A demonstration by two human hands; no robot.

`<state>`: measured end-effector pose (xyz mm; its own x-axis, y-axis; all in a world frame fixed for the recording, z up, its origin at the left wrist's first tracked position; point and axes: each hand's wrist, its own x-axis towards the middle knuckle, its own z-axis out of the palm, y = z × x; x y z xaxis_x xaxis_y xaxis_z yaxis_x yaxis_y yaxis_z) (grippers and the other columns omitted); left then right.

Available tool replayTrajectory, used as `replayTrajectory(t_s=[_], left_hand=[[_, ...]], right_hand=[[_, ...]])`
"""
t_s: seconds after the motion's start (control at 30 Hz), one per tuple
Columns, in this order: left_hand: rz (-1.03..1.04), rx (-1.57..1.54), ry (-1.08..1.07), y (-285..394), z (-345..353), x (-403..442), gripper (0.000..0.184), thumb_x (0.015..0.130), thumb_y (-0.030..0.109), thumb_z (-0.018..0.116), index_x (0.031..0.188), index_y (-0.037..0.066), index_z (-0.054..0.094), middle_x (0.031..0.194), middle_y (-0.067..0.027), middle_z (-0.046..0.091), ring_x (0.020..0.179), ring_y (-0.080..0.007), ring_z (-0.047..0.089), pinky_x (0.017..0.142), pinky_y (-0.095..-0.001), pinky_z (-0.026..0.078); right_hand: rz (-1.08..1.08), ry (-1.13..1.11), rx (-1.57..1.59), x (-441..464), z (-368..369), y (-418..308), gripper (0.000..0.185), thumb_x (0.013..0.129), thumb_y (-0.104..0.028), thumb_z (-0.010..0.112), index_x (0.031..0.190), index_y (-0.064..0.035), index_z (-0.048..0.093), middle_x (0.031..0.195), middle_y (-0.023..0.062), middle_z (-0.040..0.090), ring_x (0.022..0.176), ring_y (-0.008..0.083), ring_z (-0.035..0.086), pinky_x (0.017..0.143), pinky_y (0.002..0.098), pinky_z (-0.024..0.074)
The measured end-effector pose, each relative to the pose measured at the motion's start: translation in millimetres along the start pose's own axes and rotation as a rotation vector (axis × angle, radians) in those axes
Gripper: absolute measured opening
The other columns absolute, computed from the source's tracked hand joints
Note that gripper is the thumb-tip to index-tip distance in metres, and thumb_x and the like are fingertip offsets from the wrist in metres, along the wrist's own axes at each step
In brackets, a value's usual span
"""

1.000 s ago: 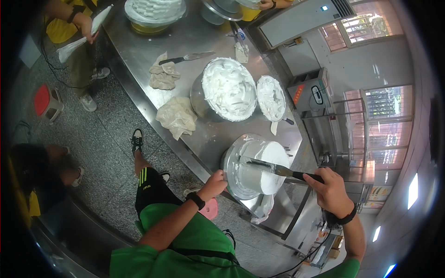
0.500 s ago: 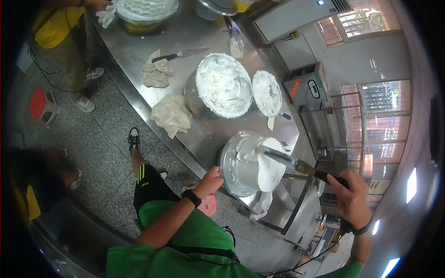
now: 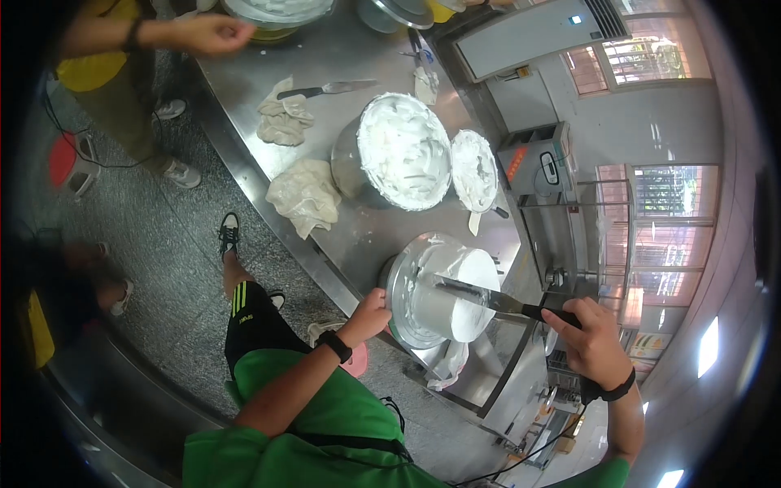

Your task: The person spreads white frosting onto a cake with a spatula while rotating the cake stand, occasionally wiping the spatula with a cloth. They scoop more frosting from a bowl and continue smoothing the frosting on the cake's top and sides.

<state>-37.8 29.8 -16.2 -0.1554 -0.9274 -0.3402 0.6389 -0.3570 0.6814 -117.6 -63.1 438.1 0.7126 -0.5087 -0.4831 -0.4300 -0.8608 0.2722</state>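
A white cream-covered cake (image 3: 465,264) stands on a round cake turntable (image 3: 401,313) near the table's corner. My left hand (image 3: 370,317) has its fingers curled on the turntable's near rim. In my right hand (image 3: 592,346) is the black handle of a palette knife (image 3: 506,303). Its long cream-smeared blade lies along the cake's side and seems to touch it, near the top edge. Beyond the turntable is a large bowl heaped with white cream (image 3: 404,150). Beside that bowl sits a smaller cream-filled pan (image 3: 473,171).
Two crumpled cloths (image 3: 304,198) lie on the steel table (image 3: 244,106), near another palette knife (image 3: 325,89). A co-worker's hand (image 3: 215,34) reaches in at the far left, by a second cream-topped bowl (image 3: 281,10). A red stool (image 3: 62,159) stands on the floor.
My right hand and the palette knife have moved slightly left and down, the blade now further across the cake. The co-worker's arm has come into view over the table's far end.
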Motion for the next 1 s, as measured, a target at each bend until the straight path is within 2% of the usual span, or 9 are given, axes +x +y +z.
replayTrajectory(t_s=[0.13, 0.2, 0.53, 0.63, 0.7, 0.77, 0.83, 0.9, 1.0], left_hand=[[-0.06, -0.04, -0.023, 1, -1, 0, 0.034, 0.083, -0.006, 0.05, 0.117, -0.009, 0.05, 0.099, -0.0154, 0.068, 0.087, -0.0199, 0.068, 0.071, -0.0316, 0.054], [-0.143, -0.007, -0.08, 5, -3, 0, 0.043, 0.083, -0.011, 0.047, 0.125, -0.009, 0.049, 0.118, -0.0174, 0.065, 0.113, -0.0243, 0.064, 0.097, -0.0337, 0.049], [-0.168, -0.036, -0.076, 14, -1, -4, 0.04, 0.084, -0.01, 0.047, 0.124, -0.008, 0.049, 0.119, -0.0168, 0.064, 0.113, -0.0231, 0.063, 0.097, -0.0327, 0.048], [-0.156, 0.011, -0.067, 10, 1, -4, 0.04, 0.084, -0.01, 0.047, 0.123, -0.008, 0.05, 0.118, -0.0163, 0.065, 0.111, -0.0228, 0.064, 0.095, -0.0322, 0.049], [-0.02, 0.005, -0.016, 3, 2, -3, 0.028, 0.085, -0.002, 0.051, 0.113, -0.006, 0.052, 0.093, -0.0141, 0.067, 0.074, -0.0187, 0.067, 0.06, -0.0318, 0.055], [-0.023, -0.008, -0.013, 3, 2, -4, 0.027, 0.085, -0.002, 0.051, 0.112, -0.006, 0.052, 0.092, -0.0138, 0.067, 0.074, -0.0185, 0.067, 0.059, -0.0316, 0.054], [-0.025, -0.02, -0.01, 4, 0, -2, 0.026, 0.085, -0.002, 0.051, 0.111, -0.006, 0.053, 0.091, -0.0135, 0.067, 0.073, -0.0182, 0.067, 0.059, -0.0313, 0.054], [-0.12, -0.006, -0.087, 8, -3, -1, 0.041, 0.084, -0.009, 0.049, 0.125, -0.007, 0.052, 0.113, -0.0133, 0.067, 0.106, -0.0194, 0.064, 0.089, -0.0294, 0.05], [-0.151, 0.01, -0.05, 17, -3, -1, 0.041, 0.084, -0.009, 0.049, 0.125, -0.007, 0.053, 0.113, -0.0138, 0.067, 0.104, -0.0189, 0.065, 0.086, -0.0292, 0.051]], right_hand=[[-0.018, -0.071, -0.066, 9, 3, -3, 0.061, 0.061, -0.001, 0.067, 0.121, -0.0085, 0.071, 0.094, 0.007, 0.051, 0.082, 0.0242, 0.054, 0.07, 0.036, 0.0486], [-0.025, -0.087, -0.105, 11, 7, -1, 0.06, 0.062, -0.002, 0.067, 0.121, -0.0085, 0.071, 0.094, 0.0068, 0.051, 0.083, 0.0238, 0.054, 0.071, 0.0358, 0.0486], [-0.022, -0.041, -0.169, 28, 16, 16, 0.053, 0.066, -0.003, 0.067, 0.119, -0.0071, 0.071, 0.096, 0.0076, 0.052, 0.087, 0.0254, 0.056, 0.072, 0.0377, 0.0495], [0.02, -0.015, -0.198, 32, 20, 21, 0.054, 0.067, -0.002, 0.067, 0.12, -0.0063, 0.07, 0.098, 0.0091, 0.054, 0.088, 0.0266, 0.058, 0.071, 0.0385, 0.0497], [0.046, 0.01, -0.229, 32, 22, 24, 0.054, 0.067, -0.001, 0.067, 0.121, -0.0059, 0.07, 0.098, 0.01, 0.055, 0.088, 0.0272, 0.058, 0.071, 0.0388, 0.0498], [0.148, 0.076, -0.214, 31, 24, 26, 0.056, 0.067, 0.0, 0.066, 0.123, -0.0055, 0.069, 0.1, 0.0115, 0.056, 0.087, 0.0281, 0.058, 0.069, 0.0397, 0.0496], [0.143, 0.085, -0.157, 28, 20, 23, 0.058, 0.066, 0.0, 0.066, 0.123, -0.0052, 0.069, 0.101, 0.0117, 0.056, 0.087, 0.0285, 0.058, 0.069, 0.0399, 0.0493], [0.14, 0.093, -0.1, 23, 11, 16, 0.06, 0.065, 0.0, 0.066, 0.124, -0.005, 0.068, 0.101, 0.012, 0.056, 0.087, 0.0288, 0.058, 0.068, 0.0401, 0.049], [0.06, 0.019, -0.085, 23, 3, 1, 0.062, 0.063, 0.0, 0.066, 0.125, -0.0054, 0.068, 0.101, 0.0114, 0.057, 0.085, 0.0278, 0.058, 0.068, 0.0394, 0.0482]])
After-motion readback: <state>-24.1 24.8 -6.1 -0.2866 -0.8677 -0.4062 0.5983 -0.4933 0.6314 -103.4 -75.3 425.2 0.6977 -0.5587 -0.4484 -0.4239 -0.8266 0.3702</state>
